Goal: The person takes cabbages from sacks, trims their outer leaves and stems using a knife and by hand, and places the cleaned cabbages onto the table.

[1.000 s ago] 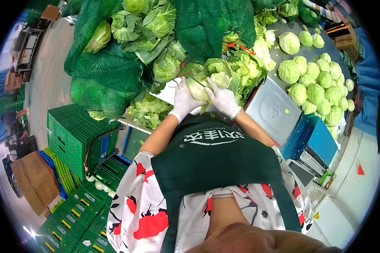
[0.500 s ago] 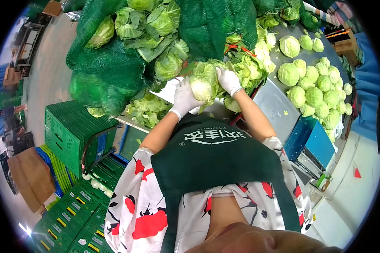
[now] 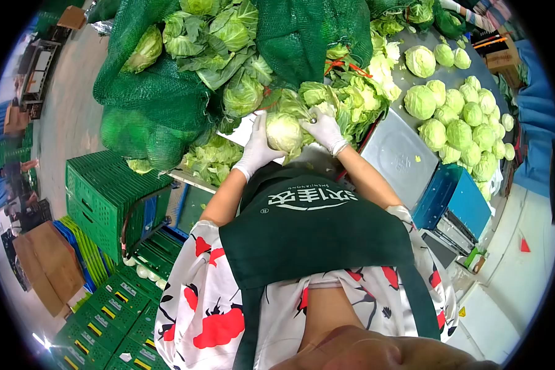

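Green mesh in a big bulging sack [image 3: 154, 102] filled the upper left, with leafy cabbages lying over it. To the right stretched a dark grey bench [image 3: 484, 66] carrying a heap of round, pale green cabbages [image 3: 459, 134]. Stacked green plastic crates [image 3: 98, 185] stood at the lower left, and a flat, grey metal tray [image 3: 388, 151] lay between the bench and the wearer's dark green cloth apron [image 3: 317, 240]. Just beyond the apron, between both hands, was a single round, pale cabbage with loose outer leaves [image 3: 284, 132]. The white-gloved left hand [image 3: 259, 149] gripped its side, fingers wrapped against it; the white-gloved right hand [image 3: 325, 129] had its fingers curled by the leaves opposite, though what they gripped I could not tell
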`<state>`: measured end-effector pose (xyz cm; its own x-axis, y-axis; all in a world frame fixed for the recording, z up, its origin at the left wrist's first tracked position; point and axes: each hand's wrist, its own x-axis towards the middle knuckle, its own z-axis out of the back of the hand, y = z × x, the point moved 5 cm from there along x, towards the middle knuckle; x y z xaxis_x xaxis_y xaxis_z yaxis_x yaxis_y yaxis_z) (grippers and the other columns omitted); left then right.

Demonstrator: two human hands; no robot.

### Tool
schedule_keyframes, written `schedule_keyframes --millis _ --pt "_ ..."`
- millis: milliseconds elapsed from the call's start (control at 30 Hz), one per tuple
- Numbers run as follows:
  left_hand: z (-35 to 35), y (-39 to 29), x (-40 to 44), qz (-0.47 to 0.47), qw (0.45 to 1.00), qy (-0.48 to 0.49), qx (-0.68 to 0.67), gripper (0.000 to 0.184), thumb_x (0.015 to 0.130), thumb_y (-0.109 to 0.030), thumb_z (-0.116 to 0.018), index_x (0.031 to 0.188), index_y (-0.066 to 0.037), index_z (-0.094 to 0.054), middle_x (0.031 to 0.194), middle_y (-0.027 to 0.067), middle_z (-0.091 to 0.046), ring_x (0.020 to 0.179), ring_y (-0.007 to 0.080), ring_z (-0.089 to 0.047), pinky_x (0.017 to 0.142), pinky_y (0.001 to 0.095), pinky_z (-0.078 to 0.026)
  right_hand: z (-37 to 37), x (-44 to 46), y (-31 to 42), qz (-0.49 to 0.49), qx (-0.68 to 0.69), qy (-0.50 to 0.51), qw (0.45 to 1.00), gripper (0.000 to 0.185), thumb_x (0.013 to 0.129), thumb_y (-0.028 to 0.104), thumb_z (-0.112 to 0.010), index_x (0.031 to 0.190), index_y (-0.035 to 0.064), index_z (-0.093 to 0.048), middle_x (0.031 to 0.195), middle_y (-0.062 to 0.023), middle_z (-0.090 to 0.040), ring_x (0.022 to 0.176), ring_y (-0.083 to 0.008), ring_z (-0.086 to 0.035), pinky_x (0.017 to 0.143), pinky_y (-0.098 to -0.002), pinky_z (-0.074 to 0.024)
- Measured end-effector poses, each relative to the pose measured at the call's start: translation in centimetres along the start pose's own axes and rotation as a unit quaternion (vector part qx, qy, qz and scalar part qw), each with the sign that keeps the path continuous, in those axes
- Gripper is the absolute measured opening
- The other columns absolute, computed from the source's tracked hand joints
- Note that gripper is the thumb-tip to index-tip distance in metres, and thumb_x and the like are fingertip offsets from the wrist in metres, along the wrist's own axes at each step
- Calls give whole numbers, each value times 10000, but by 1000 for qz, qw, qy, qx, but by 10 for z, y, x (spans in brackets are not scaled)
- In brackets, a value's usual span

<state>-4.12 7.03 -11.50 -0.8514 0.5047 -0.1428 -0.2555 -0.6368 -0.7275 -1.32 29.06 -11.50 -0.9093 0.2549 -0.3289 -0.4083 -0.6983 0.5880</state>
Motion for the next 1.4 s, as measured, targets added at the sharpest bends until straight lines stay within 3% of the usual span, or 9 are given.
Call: schedule_keyframes --millis 100,167,233,300,500,533,700,900,1400 --pt "-15 34 -10 164 955 3 -249 1164 720 -390 -849 1514 41 -115 1408 267 -443 1250 365 -516 1063 378 -437 -10 -7 4 80 9 -59 995 415 826 351 -671 1125 64 -661 941 -261 -688 891 -409 -672 801 -473 -537" --pt "14 -19 -24 329 808 85 -481 1074 764 -385 -829 1496 48 -173 1370 247 -491 1163 329 -593 980 360 -509 -12 -25 19 92 0 -59 994 328 834 296 -653 1062 62 -675 910 -235 -693 848 -388 -679 763 -470 -541" --pt "-10 6 -19 371 842 -2 -391 863 768 -383 -834 1373 38 -385 1253 212 -588 1040 243 -652 860 339 -563 -10 -39 36 111 7 -45 993 308 836 295 -655 1049 74 -681 893 -212 -700 840 -373 -684 758 -459 -543" --pt "-15 23 -11 303 863 39 -402 915 720 -408 -865 1372 32 -398 1222 194 -608 1055 235 -641 898 340 -544 -4 -40 42 114 3 -56 992 237 843 290 -657 977 102 -707 828 -182 -704 780 -366 -689 715 -463 -549" --pt "8 -26 -7 49 999 -4 -1 1211 543 -376 -924 1455 50 -251 1426 271 -412 1308 373 -462 1079 408 -422 23 17 -58 4 -31 -111 993 324 849 386 -670 935 81 -734 745 -210 -688 699 -371 -691 647 -462 -554" --pt "0 -22 -4 42 999 3 -2 1249 537 -387 -916 1465 71 -216 1485 288 -304 1364 397 -377 1105 422 -392 27 16 -56 17 -56 -112 992 363 869 411 -651 988 75 -719 740 -211 -686 692 -368 -691 634 -464 -550" --pt "-10 -24 7 33 994 -60 81 1273 563 -457 -887 1454 127 -192 1450 313 -346 1358 432 -378 1111 414 -384 58 -28 23 43 -107 -126 985 510 974 489 -512 1253 70 -594 703 -188 -676 655 -350 -682 584 -475 -529" --pt "-16 -24 21 104 993 -23 56 1223 576 -454 -871 1425 147 -227 1389 313 -389 1314 434 -410 1090 433 -396 5 -48 51 159 -168 17 973 556 1012 423 -434 1446 76 -438 637 -157 -650 554 -324 -638 527 -460 -487" --pt "8 -11 5 15 997 -35 71 1159 580 -371 -892 1431 121 -279 1443 308 -368 1322 435 -419 1100 442 -394 13 17 17 149 -56 -40 986 432 1032 413 -390 1279 138 -613 741 -227 -672 698 -404 -673 645 -518 -535"
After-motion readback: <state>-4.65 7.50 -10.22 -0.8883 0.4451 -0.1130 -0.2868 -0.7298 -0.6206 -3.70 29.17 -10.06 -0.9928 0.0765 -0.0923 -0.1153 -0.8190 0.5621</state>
